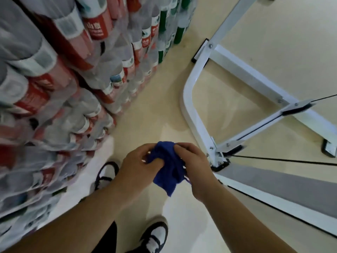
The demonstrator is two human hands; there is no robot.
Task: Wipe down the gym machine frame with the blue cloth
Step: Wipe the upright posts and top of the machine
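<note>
Now both hands (pixel 138 167) around blue cloth (pixel 168 168)

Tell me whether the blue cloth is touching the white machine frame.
Apart. The head view shows the blue cloth bunched between the left hand and right hand, with floor visible between it and the white frame.

Dark-blue fabric cloth (pixel 167 170) bunching between left hand (pixel 138 163) and right hand (pixel 193 161).
Its corner is hanging below the grip; the white metal tube frame (pixel 185 106) is standing right of it, untouched.
</note>
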